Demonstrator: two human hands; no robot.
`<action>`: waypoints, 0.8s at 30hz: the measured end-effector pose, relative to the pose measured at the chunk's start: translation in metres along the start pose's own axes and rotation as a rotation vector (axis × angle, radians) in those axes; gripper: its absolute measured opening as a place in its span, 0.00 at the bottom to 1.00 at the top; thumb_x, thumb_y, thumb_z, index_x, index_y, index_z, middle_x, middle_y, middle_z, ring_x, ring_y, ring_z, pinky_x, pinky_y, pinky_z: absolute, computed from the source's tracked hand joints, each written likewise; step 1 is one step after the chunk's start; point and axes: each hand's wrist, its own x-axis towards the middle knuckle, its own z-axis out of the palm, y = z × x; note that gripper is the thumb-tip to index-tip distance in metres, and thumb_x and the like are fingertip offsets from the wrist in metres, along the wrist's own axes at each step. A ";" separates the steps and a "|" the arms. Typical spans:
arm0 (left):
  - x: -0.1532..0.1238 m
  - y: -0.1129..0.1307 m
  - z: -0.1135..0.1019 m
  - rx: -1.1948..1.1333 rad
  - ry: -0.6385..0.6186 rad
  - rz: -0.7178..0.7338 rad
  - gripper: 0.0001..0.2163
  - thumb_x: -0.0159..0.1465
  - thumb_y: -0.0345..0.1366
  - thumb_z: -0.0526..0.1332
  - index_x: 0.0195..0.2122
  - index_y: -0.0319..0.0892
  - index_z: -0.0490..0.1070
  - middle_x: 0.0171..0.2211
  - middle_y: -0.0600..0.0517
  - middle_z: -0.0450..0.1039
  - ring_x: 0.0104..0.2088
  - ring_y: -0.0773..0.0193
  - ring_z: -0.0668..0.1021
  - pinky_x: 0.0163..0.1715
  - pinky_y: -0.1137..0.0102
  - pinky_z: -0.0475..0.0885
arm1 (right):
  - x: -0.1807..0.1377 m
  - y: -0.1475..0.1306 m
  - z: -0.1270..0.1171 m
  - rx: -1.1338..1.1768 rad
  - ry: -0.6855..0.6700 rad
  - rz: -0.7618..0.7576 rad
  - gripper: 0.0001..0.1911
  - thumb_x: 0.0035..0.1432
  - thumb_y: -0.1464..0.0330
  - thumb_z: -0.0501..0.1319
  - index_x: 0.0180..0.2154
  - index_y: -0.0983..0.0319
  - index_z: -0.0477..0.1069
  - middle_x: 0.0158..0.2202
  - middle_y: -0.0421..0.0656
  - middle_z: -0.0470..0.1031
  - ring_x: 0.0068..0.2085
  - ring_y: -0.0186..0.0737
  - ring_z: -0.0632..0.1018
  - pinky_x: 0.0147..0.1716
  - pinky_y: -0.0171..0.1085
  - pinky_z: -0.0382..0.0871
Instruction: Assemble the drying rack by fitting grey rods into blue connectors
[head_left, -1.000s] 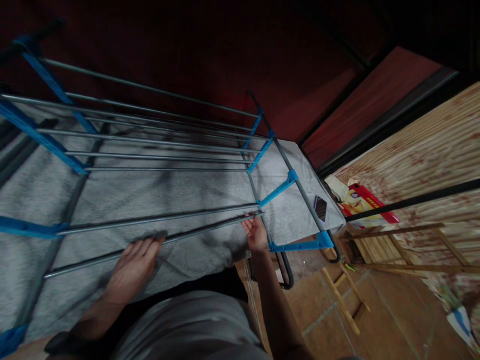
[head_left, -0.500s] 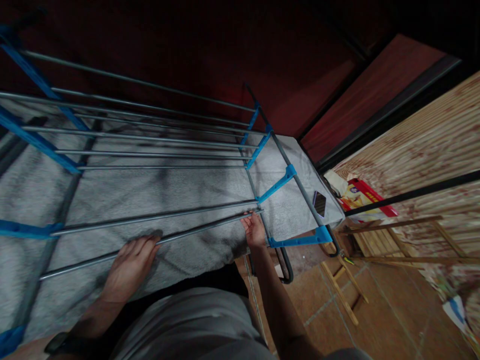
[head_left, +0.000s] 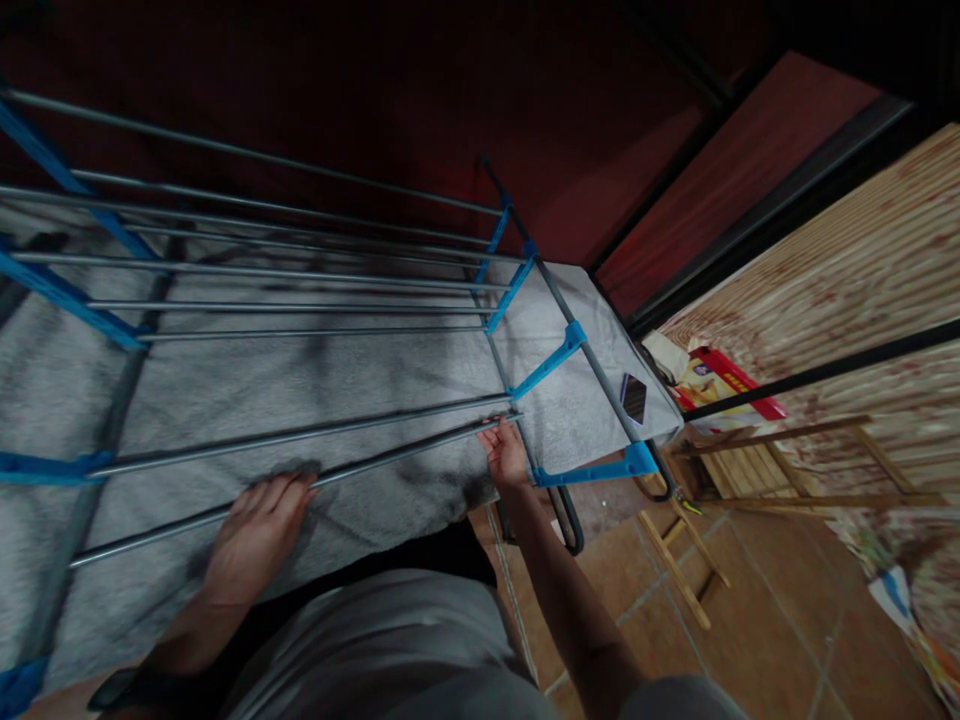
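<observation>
A loose grey metal tube (head_left: 405, 450) runs slantwise in front of me, held in both hands. My left hand (head_left: 262, 520) is closed over its middle-left part from above. Near its right end, my right hand (head_left: 504, 452) supports it from below with bent fingers. That end lies close to the rack's right side frame, between two blue plastic brackets; the near one (head_left: 592, 472) is at the front corner. The rack (head_left: 315, 268) lies on its side, with several tubes fitted between blue brackets. One fitted tube (head_left: 322, 428) runs just behind the held one.
A grey cloth (head_left: 360, 370) covers the surface under the rack. A phone (head_left: 634, 398) lies at its right end. Beyond are a red and yellow box (head_left: 724, 380), a folded wooden chair (head_left: 787, 470) and a tiled floor (head_left: 757, 590). A dark red panel (head_left: 337, 90) stands behind.
The view has shifted slightly, so the rack appears a little further left. Both hands keep their hold on the tube, which has hardly moved relative to the rack.
</observation>
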 end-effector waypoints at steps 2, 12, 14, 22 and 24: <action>0.000 0.000 0.000 0.025 -0.003 0.020 0.18 0.76 0.44 0.48 0.50 0.42 0.74 0.41 0.42 0.79 0.41 0.50 0.79 0.48 0.57 0.70 | -0.001 -0.001 0.000 -0.004 -0.006 0.000 0.07 0.60 0.61 0.66 0.38 0.57 0.72 0.33 0.38 0.81 0.36 0.38 0.83 0.46 0.42 0.81; 0.001 0.001 -0.001 0.060 0.022 0.051 0.18 0.76 0.44 0.47 0.50 0.41 0.73 0.38 0.43 0.78 0.40 0.51 0.78 0.45 0.57 0.69 | 0.001 -0.008 0.002 0.004 -0.028 0.066 0.06 0.61 0.62 0.66 0.36 0.57 0.73 0.30 0.37 0.80 0.36 0.38 0.83 0.45 0.40 0.81; 0.001 0.001 -0.002 0.041 0.020 0.053 0.18 0.76 0.45 0.47 0.50 0.41 0.73 0.38 0.43 0.78 0.39 0.51 0.78 0.45 0.57 0.69 | 0.002 -0.009 0.003 -0.001 -0.023 0.092 0.06 0.61 0.63 0.66 0.35 0.57 0.73 0.31 0.38 0.80 0.35 0.38 0.83 0.44 0.39 0.81; 0.003 0.000 -0.003 0.018 -0.007 0.040 0.20 0.75 0.47 0.46 0.49 0.42 0.74 0.37 0.43 0.78 0.38 0.50 0.78 0.45 0.56 0.70 | 0.003 -0.012 0.005 -0.064 -0.042 0.134 0.07 0.64 0.62 0.63 0.34 0.58 0.73 0.32 0.41 0.82 0.36 0.39 0.83 0.42 0.40 0.81; 0.003 0.000 -0.003 -0.005 -0.004 0.038 0.20 0.75 0.47 0.46 0.49 0.41 0.74 0.38 0.43 0.78 0.39 0.49 0.78 0.45 0.56 0.69 | 0.003 -0.013 0.006 -0.089 -0.033 0.149 0.08 0.65 0.62 0.62 0.34 0.58 0.72 0.31 0.40 0.82 0.35 0.37 0.83 0.41 0.37 0.80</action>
